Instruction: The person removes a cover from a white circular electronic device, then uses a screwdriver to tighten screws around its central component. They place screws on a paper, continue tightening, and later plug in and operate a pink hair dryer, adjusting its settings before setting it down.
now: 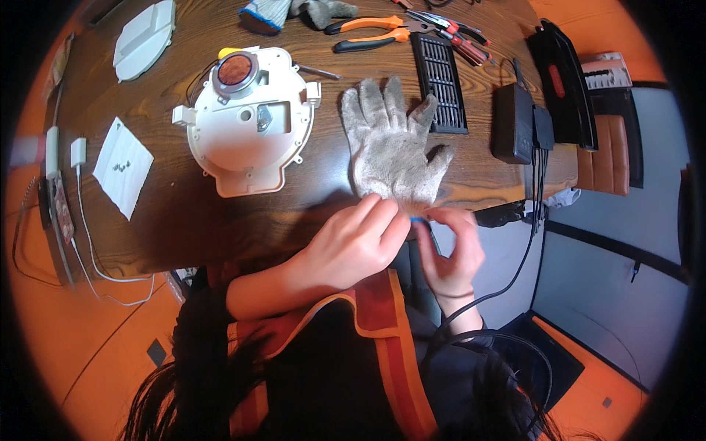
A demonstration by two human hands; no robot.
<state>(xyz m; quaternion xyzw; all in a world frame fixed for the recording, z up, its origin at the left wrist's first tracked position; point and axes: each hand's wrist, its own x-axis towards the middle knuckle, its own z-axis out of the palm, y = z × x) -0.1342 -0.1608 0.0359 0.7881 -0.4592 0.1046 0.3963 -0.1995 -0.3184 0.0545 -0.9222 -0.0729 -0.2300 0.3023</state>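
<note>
A grimy white knitted work glove [390,151] lies at the table's near edge, its fingers spread and pointing away from me. My left hand [360,235] is closed at the near end of the glove, fingers bent over its cuff. On the other side of the cuff, my right hand [454,250] pinches the blue-trimmed edge between thumb and fingers. Parts of the cuff are hidden behind both hands. To the left of the glove sits a round white plastic housing [243,158] with a copper-coloured disc [235,70] in a metal ring.
Orange-handled pliers [371,33], red-handled tools [471,48], and a black slotted case [440,84] lie beyond the glove. A black box [512,121] with cables stands right. At left are a paper [123,167] with small screws and a white plastic cover [145,40].
</note>
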